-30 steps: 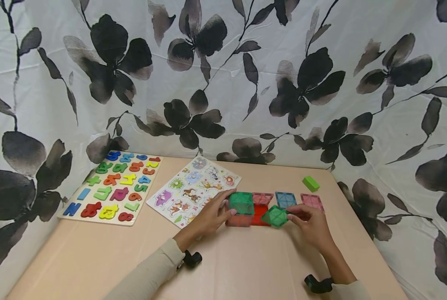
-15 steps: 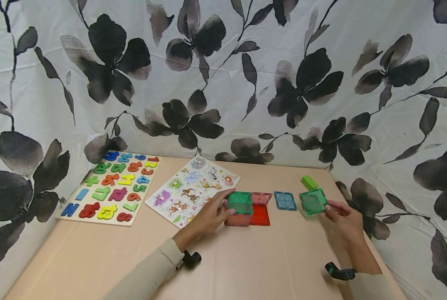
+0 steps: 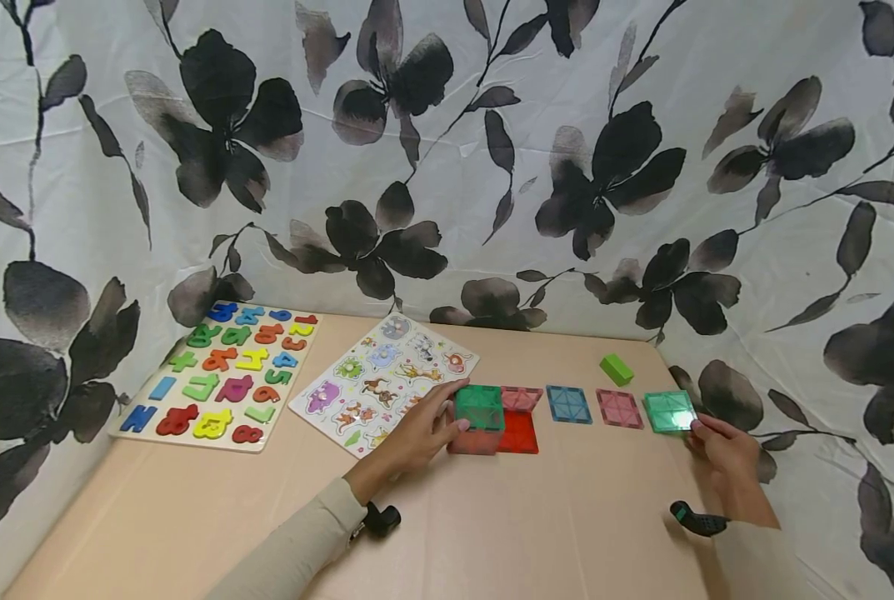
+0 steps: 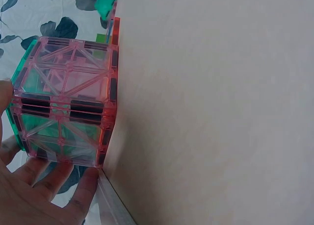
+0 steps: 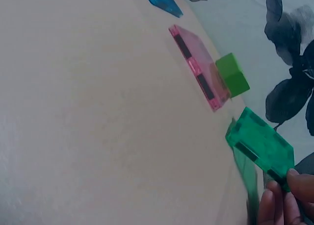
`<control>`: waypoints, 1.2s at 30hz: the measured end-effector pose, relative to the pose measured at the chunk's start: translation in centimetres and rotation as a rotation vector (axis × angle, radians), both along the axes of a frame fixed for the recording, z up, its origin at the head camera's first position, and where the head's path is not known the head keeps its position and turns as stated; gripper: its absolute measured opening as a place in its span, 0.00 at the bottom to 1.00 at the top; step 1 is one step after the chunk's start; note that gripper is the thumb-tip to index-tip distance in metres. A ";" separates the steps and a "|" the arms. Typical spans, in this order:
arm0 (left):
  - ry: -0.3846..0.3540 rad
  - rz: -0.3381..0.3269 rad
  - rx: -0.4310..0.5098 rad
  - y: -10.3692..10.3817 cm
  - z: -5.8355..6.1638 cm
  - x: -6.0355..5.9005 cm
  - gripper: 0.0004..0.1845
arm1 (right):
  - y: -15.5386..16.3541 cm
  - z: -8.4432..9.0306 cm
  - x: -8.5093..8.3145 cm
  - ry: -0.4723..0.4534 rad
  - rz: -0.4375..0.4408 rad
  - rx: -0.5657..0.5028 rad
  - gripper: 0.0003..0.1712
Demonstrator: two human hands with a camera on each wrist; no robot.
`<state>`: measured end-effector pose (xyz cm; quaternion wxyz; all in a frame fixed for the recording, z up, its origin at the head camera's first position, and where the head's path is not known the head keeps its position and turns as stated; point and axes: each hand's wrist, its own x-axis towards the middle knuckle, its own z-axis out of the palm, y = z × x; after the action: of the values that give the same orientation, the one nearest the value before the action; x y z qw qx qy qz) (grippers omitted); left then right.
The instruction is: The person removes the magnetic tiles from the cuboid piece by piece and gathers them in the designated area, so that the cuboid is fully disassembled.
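Observation:
In the head view, my left hand (image 3: 417, 433) holds the left side of a cube of translucent magnetic tiles (image 3: 476, 421), green on top with pinkish sides. The left wrist view shows my left fingers (image 4: 54, 183) against the cube (image 4: 68, 87). A flat red tile (image 3: 519, 435) adjoins the cube on its right, with a pink tile (image 3: 521, 398) behind it. At the table's right edge, my right hand (image 3: 727, 454) pinches a green magnetic tile (image 3: 669, 410) by its near corner. That green tile (image 5: 265, 141) is raised off the table in the right wrist view.
A blue tile (image 3: 569, 405) and a pink tile (image 3: 620, 408) lie in a row right of the cube. Behind them sits a lime green block (image 3: 616, 369). An animal puzzle board (image 3: 387, 375) and a letter-and-number board (image 3: 222, 375) lie to the left. Floral cloth (image 3: 447, 167) hangs behind.
My right hand has carried the green tile rightward from beside the red tile, past the blue and pink tiles, to the right edge. The left hand and cube have stayed put.

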<state>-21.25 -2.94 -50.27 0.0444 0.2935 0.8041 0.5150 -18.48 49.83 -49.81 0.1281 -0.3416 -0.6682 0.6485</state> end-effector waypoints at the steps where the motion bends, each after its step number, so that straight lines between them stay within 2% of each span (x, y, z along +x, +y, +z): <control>1: -0.001 0.001 0.000 0.0 0.0 0.0 0.35 | 0.1 -0.1 -0.1 -0.004 -0.001 -0.004 0.16; 4: -0.016 0.002 -0.010 -0.1 0.0 0.0 0.35 | 0.3 -0.2 -0.1 -0.010 0.002 -0.006 0.16; 7: -0.023 0.003 -0.015 -0.2 0.0 0.0 0.34 | 0.2 -0.3 -0.2 -0.040 0.034 0.095 0.13; 12: -0.019 0.002 -0.010 -0.3 0.0 0.0 0.35 | -1.3 0.0 -0.1 -0.141 0.094 0.605 0.21; 14: -0.010 0.002 -0.006 -0.3 0.0 0.0 0.34 | -2.6 0.4 0.0 -0.126 0.108 0.760 0.19; 15: -0.007 0.003 -0.006 -0.3 0.0 0.0 0.34 | -3.4 0.6 -0.1 -0.106 0.124 0.793 0.19; 17: -0.001 0.003 -0.001 -0.3 0.0 0.0 0.35 | -5.2 1.1 -0.2 -0.044 0.185 0.821 0.17; 23: -0.016 0.004 -0.001 -0.3 0.1 0.0 0.35 | -11.4 2.1 -1.4 0.164 0.471 0.892 0.18; 26: -0.028 0.004 0.000 -0.3 0.0 0.0 0.35 | -14.5 2.3 -2.0 0.224 0.589 0.909 0.20; 31: -0.042 0.000 0.005 -0.2 -0.1 0.1 0.34 | -18.8 2.6 -2.9 0.256 0.716 0.915 0.21; 36: -0.041 -0.003 0.012 -0.1 0.0 0.1 0.34 | -21.4 2.6 -3.9 0.293 0.771 0.941 0.19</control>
<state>-21.13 -3.02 -50.28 0.0598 0.2844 0.7995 0.5256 -22.42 28.47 -47.19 0.1119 0.1098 -0.9328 0.3245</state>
